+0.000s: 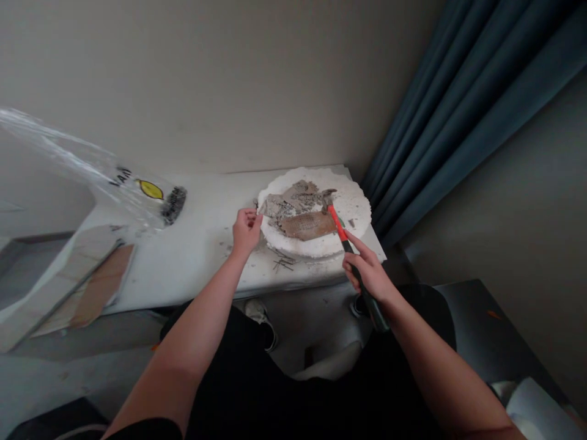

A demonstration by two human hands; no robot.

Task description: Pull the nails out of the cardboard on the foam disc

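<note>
My right hand (367, 269) is wrapped round the dark grip of a claw hammer (338, 221) with a red-orange neck. The hammer's metal head rests over a round white scallop-edged board (321, 247), beside a brown flat piece (308, 226) with a textured surface. Grey crumbly rubble (293, 201) lies behind and left of that piece. At the board's left rim, my left hand (246, 231) has its fingers pinched together; whatever they hold, if anything, is too small to make out. Several thin nail-like sticks (284, 261) lie by the board's front edge.
A white table (197, 256) stands against the wall. On its left are a clear plastic bag (132, 189) with a yellow lemon print and some cardboard pieces (98, 284). A blue curtain (440, 110) hangs at the right. A dark surface (486, 324) is at lower right.
</note>
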